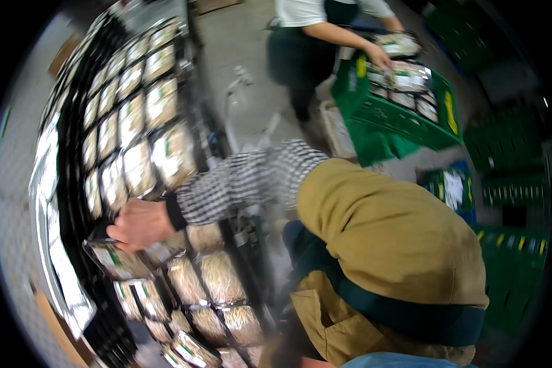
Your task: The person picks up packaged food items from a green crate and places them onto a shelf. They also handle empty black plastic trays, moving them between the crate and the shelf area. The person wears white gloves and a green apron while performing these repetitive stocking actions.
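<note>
tan cloth bulks large on the person's jacket (398, 227), and from its shoulder the right arm reaches across to the left in a black-and-white checked sleeve (221, 187) with a dark cuff (175, 210). the right hand (140, 226) is bare, its fingers curled down onto the top edge of a clear-topped pack (119, 262) with a green label; whether they truly grip it, i cannot tell. that pack lies at the left side of the rows, just beyond two smaller-looking labelled packs (138, 299). the left hand i cannot make out, so i cannot say how it is held.

ahead of the arm run close rows of labelled packs (139, 167) in dark trays; nearer the body, unlabelled-looking packs (221, 279) show pale, stringy contents. shiny silvery sheeting (67, 294) edges the far left.

across the way a co-worker in white short sleeves and a dark apron leans over a green crate (405, 119), one hand (379, 56) down at the packs inside. darker green crates (512, 282) stand stacked over on the right.
</note>
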Tool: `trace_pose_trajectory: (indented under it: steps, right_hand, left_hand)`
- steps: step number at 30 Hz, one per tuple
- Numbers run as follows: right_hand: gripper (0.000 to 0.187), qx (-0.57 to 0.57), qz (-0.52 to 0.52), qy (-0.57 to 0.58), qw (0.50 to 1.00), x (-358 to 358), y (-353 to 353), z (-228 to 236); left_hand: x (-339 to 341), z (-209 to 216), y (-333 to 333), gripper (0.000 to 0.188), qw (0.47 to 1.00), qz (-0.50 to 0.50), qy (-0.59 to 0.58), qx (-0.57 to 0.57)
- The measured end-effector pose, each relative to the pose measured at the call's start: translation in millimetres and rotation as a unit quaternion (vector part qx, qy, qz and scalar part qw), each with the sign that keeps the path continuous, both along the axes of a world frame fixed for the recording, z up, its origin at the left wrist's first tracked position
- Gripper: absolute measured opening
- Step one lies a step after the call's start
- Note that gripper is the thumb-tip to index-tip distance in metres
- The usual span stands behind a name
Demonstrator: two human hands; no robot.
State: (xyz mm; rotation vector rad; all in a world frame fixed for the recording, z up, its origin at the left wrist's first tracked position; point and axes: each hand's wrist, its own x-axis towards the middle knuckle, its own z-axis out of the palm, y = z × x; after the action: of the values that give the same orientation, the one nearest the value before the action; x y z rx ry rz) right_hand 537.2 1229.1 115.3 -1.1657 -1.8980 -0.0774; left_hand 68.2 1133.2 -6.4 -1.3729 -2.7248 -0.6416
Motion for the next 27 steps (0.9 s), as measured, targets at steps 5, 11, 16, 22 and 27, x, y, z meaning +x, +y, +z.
trace_pose_trajectory:
  steps: [5, 11, 16, 22, 27]
  right_hand:
    - [0.024, -0.077, -0.086, 0.087, 0.989, 163.9, -271.2, 11.0]
    - [0.017, -0.27, -0.519, 0.128, 0.801, 293.8, -608.5, 8.7]
    - [0.029, -0.254, -0.717, 0.206, 0.615, 434.4, -841.4, -11.7]
    - [0.041, -0.234, -0.629, 0.555, 0.491, 563.2, -978.7, -116.2]
    - [0.052, -0.504, -0.54, 0.532, 0.414, 625.4, -1026.9, -137.4]
  left_hand:
    - [103.9, 34.0, 6.6, 0.043, 0.986, -0.159, 0.002, 0.046]
    - [235.7, 77.4, -37.9, 0.042, 0.95, -0.294, 0.017, 0.107]
    - [344.1, 77.9, -94.0, 0.042, 0.897, -0.41, 0.053, 0.154]
    - [616.9, 104.4, -276.0, 0.027, 0.817, -0.563, -0.125, 0.018]
    - [704.1, 119.2, -351.8, 0.018, 0.738, -0.641, -0.206, -0.037]
